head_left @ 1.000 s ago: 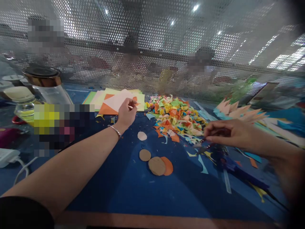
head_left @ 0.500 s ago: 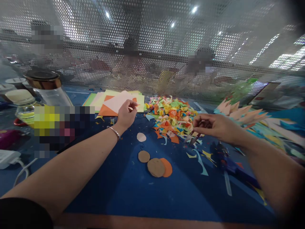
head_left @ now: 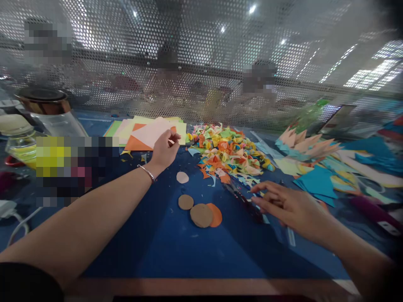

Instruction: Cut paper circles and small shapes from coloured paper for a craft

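My left hand [head_left: 165, 149] is closed in a pinch at the edge of a stack of coloured paper sheets [head_left: 141, 138]. A small orange paper piece [head_left: 173, 130] shows at its fingertips; whether they grip it is unclear. My right hand [head_left: 291, 209] is open, fingers apart, just right of a dark pair of scissors [head_left: 241, 199] lying on the blue table mat. Between the hands lie a pale pink paper disc [head_left: 182, 177], a small brown disc [head_left: 186, 202], and a larger brown disc [head_left: 200, 215] overlapping an orange disc [head_left: 215, 215].
A heap of colourful paper scraps [head_left: 228, 147] covers the back middle. Folded peach paper points [head_left: 302, 142] and blue paper [head_left: 317, 181] lie right, near a purple tool [head_left: 374, 214]. A glass jar [head_left: 52, 113] and oil bottle [head_left: 20, 138] stand left; a perforated metal screen [head_left: 195, 75] rises behind.
My right hand has moved down and toward me, opening and letting go of the scissors, which now lie on the mat. My left hand stays pinched beside the paper stack. The view has shifted slightly.
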The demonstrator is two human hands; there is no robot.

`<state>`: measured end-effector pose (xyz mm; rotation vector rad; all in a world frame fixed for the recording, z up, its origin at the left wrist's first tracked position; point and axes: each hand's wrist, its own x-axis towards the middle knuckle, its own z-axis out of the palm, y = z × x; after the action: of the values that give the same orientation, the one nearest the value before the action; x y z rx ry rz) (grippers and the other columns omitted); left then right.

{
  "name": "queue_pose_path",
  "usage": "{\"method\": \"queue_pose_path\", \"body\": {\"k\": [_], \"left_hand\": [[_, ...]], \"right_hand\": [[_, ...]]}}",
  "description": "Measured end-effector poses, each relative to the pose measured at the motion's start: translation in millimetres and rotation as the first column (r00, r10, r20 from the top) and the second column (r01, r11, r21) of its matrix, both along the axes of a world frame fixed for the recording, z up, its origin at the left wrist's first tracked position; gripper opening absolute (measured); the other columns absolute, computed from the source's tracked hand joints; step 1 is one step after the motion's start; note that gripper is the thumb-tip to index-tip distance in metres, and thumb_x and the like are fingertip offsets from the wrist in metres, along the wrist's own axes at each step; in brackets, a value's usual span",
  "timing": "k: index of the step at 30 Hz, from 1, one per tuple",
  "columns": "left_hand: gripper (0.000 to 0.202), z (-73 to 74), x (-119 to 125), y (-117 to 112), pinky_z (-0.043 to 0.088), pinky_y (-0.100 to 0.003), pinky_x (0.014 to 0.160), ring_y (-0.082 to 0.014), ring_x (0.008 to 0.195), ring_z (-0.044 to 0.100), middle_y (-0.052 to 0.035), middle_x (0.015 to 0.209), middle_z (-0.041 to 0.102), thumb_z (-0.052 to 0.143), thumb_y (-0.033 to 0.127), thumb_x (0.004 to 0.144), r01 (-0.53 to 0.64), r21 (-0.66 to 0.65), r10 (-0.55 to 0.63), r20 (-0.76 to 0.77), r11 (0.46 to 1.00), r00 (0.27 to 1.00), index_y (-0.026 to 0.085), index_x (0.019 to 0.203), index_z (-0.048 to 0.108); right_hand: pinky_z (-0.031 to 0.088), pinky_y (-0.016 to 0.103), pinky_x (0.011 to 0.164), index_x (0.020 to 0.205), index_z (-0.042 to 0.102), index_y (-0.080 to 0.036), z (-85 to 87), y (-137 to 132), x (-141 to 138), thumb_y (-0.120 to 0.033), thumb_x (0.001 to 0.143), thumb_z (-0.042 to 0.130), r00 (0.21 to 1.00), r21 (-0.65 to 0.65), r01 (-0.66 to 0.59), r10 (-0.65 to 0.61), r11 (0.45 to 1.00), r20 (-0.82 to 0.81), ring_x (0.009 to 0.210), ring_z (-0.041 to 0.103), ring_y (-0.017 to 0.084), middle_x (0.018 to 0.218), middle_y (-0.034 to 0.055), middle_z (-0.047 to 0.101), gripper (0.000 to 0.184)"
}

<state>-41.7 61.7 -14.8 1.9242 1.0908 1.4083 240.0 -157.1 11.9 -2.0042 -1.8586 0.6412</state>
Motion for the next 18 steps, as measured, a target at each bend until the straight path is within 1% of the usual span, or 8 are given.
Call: {"method": "queue_pose_path", "body": {"k": [3,4,6,9,12,15,16,18], "left_hand": [[0.018,0.4,0.0,-2.9,0.046,-0.025,0.062,-0.0095,0.061,0.053,-0.001,0.083,0.064,0.055,0.003,0.074,0.005,0.031,-0.004,-0.036,1.0,0.999,0.019,0.083,0.056],[0.018,0.6,-0.2,-4.1,0.047,-0.025,0.062,-0.0097,0.062,0.053,-0.0011,0.083,0.064,0.055,0.004,0.074,0.007,0.037,-0.005,-0.051,0.999,0.999,0.019,0.083,0.056],[0.018,1.1,-0.9,-6.4,0.047,-0.026,0.064,-0.0105,0.064,0.053,-0.0012,0.083,0.064,0.055,0.004,0.074,0.014,0.047,-0.01,-0.077,0.999,0.997,0.019,0.083,0.057],[0.017,1.6,-2.3,-8.6,0.048,-0.027,0.067,-0.0121,0.069,0.055,-0.0021,0.086,0.064,0.054,0.005,0.074,0.032,0.051,-0.026,-0.117,0.998,0.993,0.019,0.083,0.059],[0.015,1.8,-3.0,-8.8,0.048,-0.027,0.069,-0.0132,0.073,0.057,-0.0028,0.088,0.065,0.055,0.007,0.075,0.067,0.028,-0.061,-0.175,0.997,0.983,0.018,0.083,0.06],[0.012,3.3,-2.9,-8.3,0.048,-0.027,0.069,-0.0136,0.072,0.058,-0.0023,0.083,0.067,0.057,0.012,0.075,0.138,-0.035,-0.142,-0.254,0.99,0.957,0.018,0.083,0.062],[0.009,4.5,-2.8,-8.3,0.048,-0.027,0.068,-0.0138,0.071,0.059,-0.002,0.081,0.067,0.059,0.014,0.075,0.169,-0.065,-0.181,-0.286,0.983,0.941,0.018,0.082,0.063],[0.005,8.4,-3.3,-9.0,0.047,-0.027,0.066,-0.0143,0.068,0.06,-0.0014,0.076,0.069,0.062,0.018,0.073,0.239,-0.132,-0.271,-0.349,0.962,0.897,0.018,0.077,0.065]], "right_hand": [[0.044,0.029,0.052,0.1,0.062,-0.024,2.2,14.3,5.5,-0.053,0.09,0.05,0.969,0.134,-0.023,-0.011,0.991,0.248,0.048,0.058,0.016,0.073,0.0031,0.07,0.033],[0.043,0.03,0.054,0.098,0.063,-0.024,1.9,21.8,6.9,-0.05,0.09,0.05,0.945,0.14,-0.034,-0.014,0.99,0.328,0.052,0.06,0.017,0.075,0.0036,0.071,0.03],[0.042,0.029,0.058,0.093,0.063,-0.023,-0.6,36.9,8.5,-0.043,0.09,0.05,0.895,0.097,-0.074,0.023,0.993,0.446,0.06,0.063,0.019,0.075,0.0041,0.071,0.024],[0.04,0.028,0.06,0.083,0.061,-0.022,-5.9,52.0,8.9,-0.032,0.088,0.052,0.874,0.058,-0.122,0.08,0.991,0.479,0.063,0.064,0.018,0.071,0.0032,0.07,0.015],[0.038,0.028,0.059,0.078,0.058,-0.022,-3.6,53.8,6.8,-0.029,0.085,0.052,0.872,0.057,-0.135,0.092,0.989,0.482,0.061,0.062,0.017,0.07,0.0028,0.069,0.012],[0.036,0.028,0.057,0.078,0.056,-0.022,10.8,49.4,-2.4,-0.033,0.085,0.05,0.872,0.078,-0.138,0.084,0.987,0.483,0.058,0.058,0.017,0.068,0.0024,0.066,0.014],[0.035,0.028,0.055,0.08,0.056,-0.022,17.1,48.4,-7.9,-0.034,0.086,0.049,0.876,0.082,-0.151,0.094,0.985,0.474,0.056,0.057,0.016,0.066,0.0019,0.065,0.016],[0.035,0.027,0.052,0.078,0.057,-0.022,28.0,48.5,-22.0,-0.034,0.084,0.05,0.887,0.089,-0.175,0.118,0.981,0.446,0.052,0.054,0.015,0.061,0.0002,0.061,0.015]]}}
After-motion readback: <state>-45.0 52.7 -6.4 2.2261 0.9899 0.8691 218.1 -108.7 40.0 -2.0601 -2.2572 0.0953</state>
